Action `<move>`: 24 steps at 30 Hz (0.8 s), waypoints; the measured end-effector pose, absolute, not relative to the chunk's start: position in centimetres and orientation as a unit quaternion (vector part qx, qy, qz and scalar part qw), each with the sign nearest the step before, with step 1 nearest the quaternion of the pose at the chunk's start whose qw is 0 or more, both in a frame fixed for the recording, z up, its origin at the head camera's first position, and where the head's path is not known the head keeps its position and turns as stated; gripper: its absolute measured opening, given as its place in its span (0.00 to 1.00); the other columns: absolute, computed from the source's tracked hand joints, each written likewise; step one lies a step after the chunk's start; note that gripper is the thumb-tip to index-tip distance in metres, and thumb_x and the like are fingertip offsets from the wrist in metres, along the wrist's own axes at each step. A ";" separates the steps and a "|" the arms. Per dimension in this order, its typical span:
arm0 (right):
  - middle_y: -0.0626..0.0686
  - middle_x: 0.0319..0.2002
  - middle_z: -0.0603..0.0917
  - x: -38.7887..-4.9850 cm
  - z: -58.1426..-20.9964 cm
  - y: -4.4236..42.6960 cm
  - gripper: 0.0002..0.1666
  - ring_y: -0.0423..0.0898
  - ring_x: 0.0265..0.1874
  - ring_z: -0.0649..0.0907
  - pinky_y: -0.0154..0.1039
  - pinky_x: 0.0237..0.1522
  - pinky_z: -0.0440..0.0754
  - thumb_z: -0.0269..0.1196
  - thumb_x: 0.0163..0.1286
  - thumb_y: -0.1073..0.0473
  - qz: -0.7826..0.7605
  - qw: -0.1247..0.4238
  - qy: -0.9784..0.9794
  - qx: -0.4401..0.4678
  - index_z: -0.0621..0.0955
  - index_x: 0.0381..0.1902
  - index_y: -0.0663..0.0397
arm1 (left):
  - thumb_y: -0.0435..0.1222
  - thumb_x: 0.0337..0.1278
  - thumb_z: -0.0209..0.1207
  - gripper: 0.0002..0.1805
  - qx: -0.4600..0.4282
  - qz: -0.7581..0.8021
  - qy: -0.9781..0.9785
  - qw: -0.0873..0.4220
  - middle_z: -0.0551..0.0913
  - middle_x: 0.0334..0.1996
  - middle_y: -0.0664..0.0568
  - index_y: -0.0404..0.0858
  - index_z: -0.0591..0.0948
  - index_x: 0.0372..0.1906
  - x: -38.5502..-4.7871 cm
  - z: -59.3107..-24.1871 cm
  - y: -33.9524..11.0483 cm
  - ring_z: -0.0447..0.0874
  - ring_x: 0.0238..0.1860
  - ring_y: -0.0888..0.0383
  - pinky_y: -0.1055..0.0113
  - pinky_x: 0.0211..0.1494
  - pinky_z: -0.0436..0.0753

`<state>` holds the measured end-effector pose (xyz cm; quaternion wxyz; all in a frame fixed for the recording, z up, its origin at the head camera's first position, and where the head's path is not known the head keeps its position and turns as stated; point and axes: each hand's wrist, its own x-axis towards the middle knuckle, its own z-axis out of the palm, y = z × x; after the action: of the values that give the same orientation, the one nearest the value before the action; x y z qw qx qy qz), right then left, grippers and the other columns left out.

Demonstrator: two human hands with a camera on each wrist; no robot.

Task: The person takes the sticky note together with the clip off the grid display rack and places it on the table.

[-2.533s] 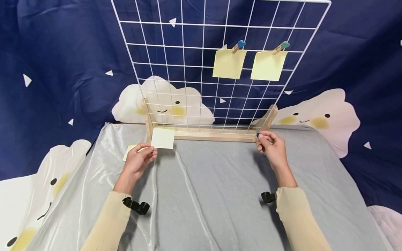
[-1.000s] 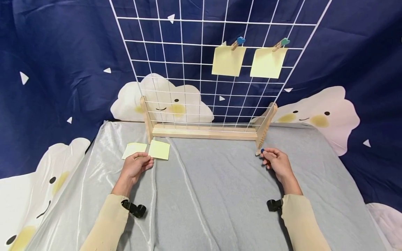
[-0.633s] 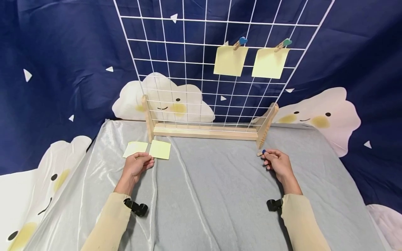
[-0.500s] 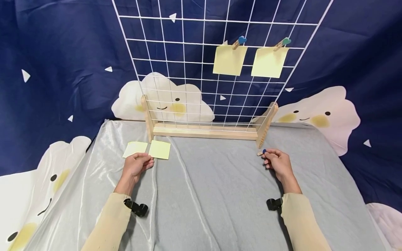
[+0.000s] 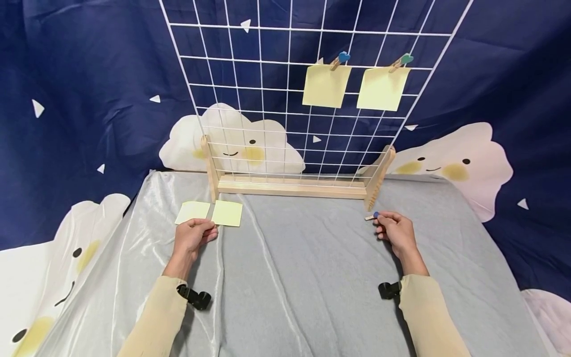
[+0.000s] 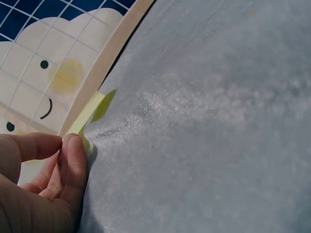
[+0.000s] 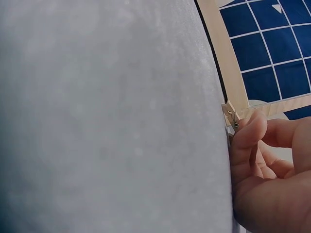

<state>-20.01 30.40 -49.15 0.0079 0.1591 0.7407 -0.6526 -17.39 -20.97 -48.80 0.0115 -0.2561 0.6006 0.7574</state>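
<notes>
And here we are with both hands at work: the left hand [image 5: 189,240] has its grip drawn to a pinch on the held note [image 5: 227,213], thumb and fingers nipping its near left corner, in front of the stand's wooden base [image 5: 290,187]. A second note [image 5: 193,211] is right beside it, partly hidden by those fingers. Over on the far side, the right hand [image 5: 397,234] keeps a tight pinch of its own on a small clothespin [image 5: 370,217], fingers at the blue end, bare wooden tip pointing inward, just in front of the stand's right foot. How do they handle? The note looks feather-light and floppy, easily creased (the left wrist view shows it bending), so a corner or edge hold, with gentle pressure, suits it best. The clothespin looks light but stiff, presumably sprung, best taken at its handle end. Above them, two hanging notes [image 5: 327,87] are pegged on the white wire grid [image 5: 290,30], one under a blue heart, one under a green.
</notes>
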 end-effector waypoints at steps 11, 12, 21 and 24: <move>0.48 0.32 0.84 -20.0 -48.9 30.6 0.20 0.35 0.23 0.80 0.29 0.20 0.83 0.55 0.79 0.60 -0.664 -0.011 0.727 0.172 0.72 0.61 0.70 | 0.22 0.60 0.62 0.04 -0.257 0.751 0.608 0.011 0.86 0.22 0.49 0.29 0.80 0.39 -17.0 -48.9 -20.9 0.87 0.25 0.61 0.69 0.33 0.89; 0.48 0.32 0.85 -19.9 -48.8 30.6 0.21 0.35 0.23 0.80 0.29 0.20 0.83 0.55 0.79 0.60 -0.663 -0.012 0.729 0.170 0.71 0.62 0.71 | 0.22 0.60 0.63 0.04 -0.258 0.752 0.607 0.008 0.86 0.22 0.49 0.30 0.81 0.37 -17.1 -48.9 -20.9 0.87 0.25 0.61 0.69 0.33 0.89; 0.47 0.31 0.86 -19.9 -47.2 30.8 0.20 0.35 0.21 0.81 0.28 0.19 0.80 0.57 0.78 0.62 -0.658 -0.038 0.738 0.145 0.73 0.59 0.71 | 0.21 0.61 0.61 0.06 -0.252 0.763 0.596 0.000 0.86 0.22 0.51 0.33 0.78 0.37 -17.4 -49.2 -20.6 0.87 0.25 0.62 0.70 0.33 0.89; 0.46 0.31 0.87 -20.1 -46.7 30.6 0.14 0.35 0.21 0.81 0.27 0.19 0.79 0.58 0.77 0.61 -0.660 -0.048 0.738 0.133 0.76 0.55 0.64 | 0.22 0.60 0.61 0.06 -0.244 0.765 0.596 -0.004 0.86 0.21 0.52 0.32 0.77 0.38 -17.5 -49.0 -20.3 0.87 0.25 0.63 0.70 0.34 0.89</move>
<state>-20.06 30.63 -46.67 -0.0477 0.1326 0.7380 -0.6599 -17.54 -20.29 -49.00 -0.0041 -0.2439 0.5963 0.7648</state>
